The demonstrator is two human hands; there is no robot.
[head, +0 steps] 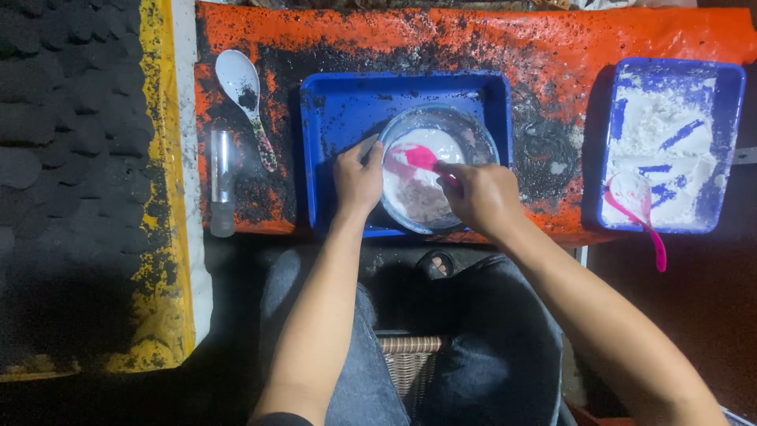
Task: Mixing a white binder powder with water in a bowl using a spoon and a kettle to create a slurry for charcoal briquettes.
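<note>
Bowl (438, 170) of white paste, left hand (357, 178) gripping rim, right hand (479, 195) clasping pink spoon (418, 157)

bowl: round clear glass bowl (438, 167), upright in the blue plastic tray, holding white and brownish powder
spoon: pink plastic spoon (418, 157), tilted, scoop in the powder

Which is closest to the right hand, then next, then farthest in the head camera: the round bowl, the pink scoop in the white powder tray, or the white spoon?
1. Round bowl, right beside the right hand, in the middle blue tray.
2. Pink scoop, off to the right in the white powder tray.
3. White spoon, far left on the orange sheet.
</note>
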